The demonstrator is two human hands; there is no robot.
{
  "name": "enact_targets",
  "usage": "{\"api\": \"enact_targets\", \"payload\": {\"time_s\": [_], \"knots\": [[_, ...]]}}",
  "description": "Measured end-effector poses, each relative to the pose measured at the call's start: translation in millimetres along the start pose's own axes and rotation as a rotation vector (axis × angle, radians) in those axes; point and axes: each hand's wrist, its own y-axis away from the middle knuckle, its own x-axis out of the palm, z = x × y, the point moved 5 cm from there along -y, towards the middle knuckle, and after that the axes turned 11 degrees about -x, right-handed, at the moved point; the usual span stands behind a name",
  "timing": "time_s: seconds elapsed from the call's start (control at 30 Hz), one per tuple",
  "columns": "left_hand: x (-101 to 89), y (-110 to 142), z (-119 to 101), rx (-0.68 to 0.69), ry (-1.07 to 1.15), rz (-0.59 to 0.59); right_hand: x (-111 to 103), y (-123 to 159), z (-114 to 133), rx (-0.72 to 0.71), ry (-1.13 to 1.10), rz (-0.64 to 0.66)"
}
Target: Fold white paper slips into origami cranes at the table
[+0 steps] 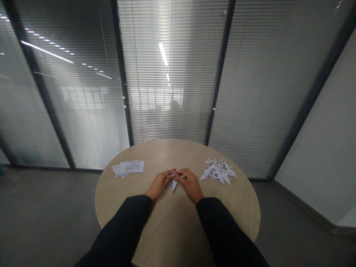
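Observation:
Between my two hands, low over the middle of the table, is a small piece of folded white paper [174, 185] with a pointed end toward me. My left hand [160, 183] pinches it from the left, and my right hand [190, 182] pinches it from the right. The fingertips of both hands meet near its upper part and hide much of it. To the right lies a pile of folded white paper pieces [218, 171] with pointed tips, which look like paper cranes. Flat printed paper sheets [134, 167] lie in a loose stack on the left.
The round wooden table [178, 230] stands close to a glass partition with blinds [169, 122]. A white wall [328, 155] rises at the right. Grey floor [50, 207] surrounds the table.

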Motion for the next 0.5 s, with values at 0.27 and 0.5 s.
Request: {"api": "enact_targets", "payload": {"time_s": [0.27,0.5], "knots": [[3.8,4.2,-2.9,0.005,-0.116,-0.014,0.2,0.7,3.4,-0.03,0.022,0.012],[5.6,1.6,-8.2,0.057,-0.054,-0.017,0.9,-0.6,11.5,-0.03,0.061,0.017]]}}
